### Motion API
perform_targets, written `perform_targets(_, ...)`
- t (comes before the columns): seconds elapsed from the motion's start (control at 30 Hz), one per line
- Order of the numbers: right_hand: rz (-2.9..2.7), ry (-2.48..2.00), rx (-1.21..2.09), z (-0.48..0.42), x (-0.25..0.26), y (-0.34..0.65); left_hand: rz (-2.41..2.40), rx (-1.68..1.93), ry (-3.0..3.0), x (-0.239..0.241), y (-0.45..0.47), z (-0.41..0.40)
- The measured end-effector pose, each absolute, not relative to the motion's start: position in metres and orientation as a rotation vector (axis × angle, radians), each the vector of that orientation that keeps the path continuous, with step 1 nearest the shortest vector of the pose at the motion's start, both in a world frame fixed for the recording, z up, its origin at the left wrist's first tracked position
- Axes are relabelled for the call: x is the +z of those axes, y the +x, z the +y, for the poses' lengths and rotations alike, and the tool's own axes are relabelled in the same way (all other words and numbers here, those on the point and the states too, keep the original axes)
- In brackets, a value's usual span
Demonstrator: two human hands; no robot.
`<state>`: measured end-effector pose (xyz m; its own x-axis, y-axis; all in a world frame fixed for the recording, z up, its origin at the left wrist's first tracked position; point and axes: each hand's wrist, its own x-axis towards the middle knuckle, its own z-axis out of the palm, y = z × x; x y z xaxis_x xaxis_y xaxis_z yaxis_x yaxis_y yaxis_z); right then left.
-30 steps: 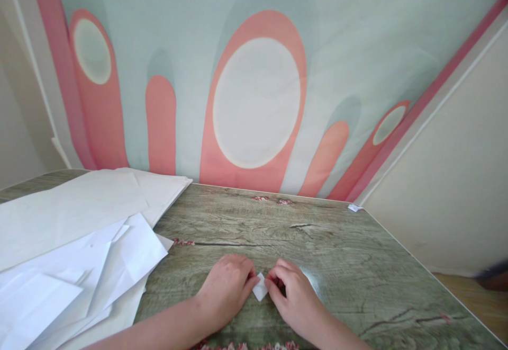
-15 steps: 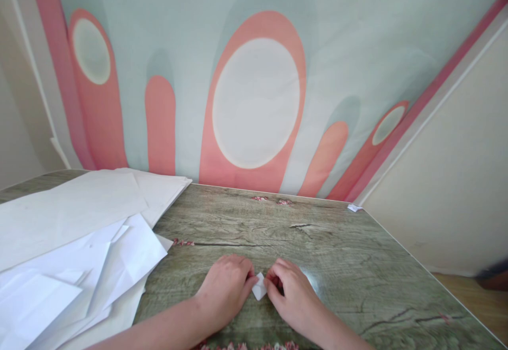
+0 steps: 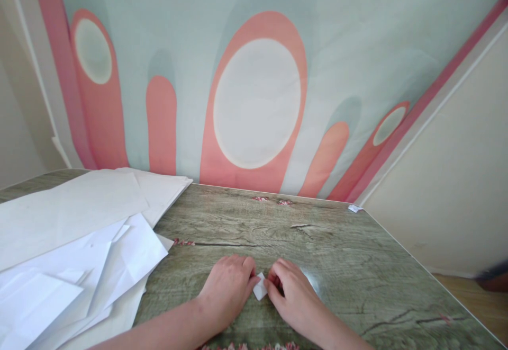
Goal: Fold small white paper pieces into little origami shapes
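A small folded piece of white paper is held between my two hands, just over the wood-patterned tabletop. My left hand pinches its left edge between thumb and fingers. On the opposite side, my right hand grips the paper's right edge with thumb and fingertips. The paper looks roughly diamond-shaped, and its edges are partly hidden by my fingertips.
To the left lies a pile of loose white paper sheets, some folded, over larger sheets. A small white scrap sits at the table's far right corner. Behind the table stands a patterned wall covering.
Hardly anything differs. Both hands keep their pinch on the folded paper, and the whole view has shifted very slightly.
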<state>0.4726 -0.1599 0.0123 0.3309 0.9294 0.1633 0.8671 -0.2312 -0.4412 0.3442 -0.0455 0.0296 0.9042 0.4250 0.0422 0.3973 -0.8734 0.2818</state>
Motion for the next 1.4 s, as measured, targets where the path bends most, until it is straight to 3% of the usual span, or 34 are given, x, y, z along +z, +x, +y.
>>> perform_targets(0.37,-1.559,-2.140,0.159,-0.160,0.010,0.471,0.630,0.141,2.795,0.032,0.344,-0.043)
perform_targets(1.0,-1.811,-2.180,-0.158,-0.166,-0.003,0.465,0.595,0.206,2.790,0.030,0.341,-0.043)
perform_targets(1.4,-2.032,-2.146,-0.301,-0.167,0.000,0.467,0.205,0.250,2.888,0.038,0.325,-0.033)
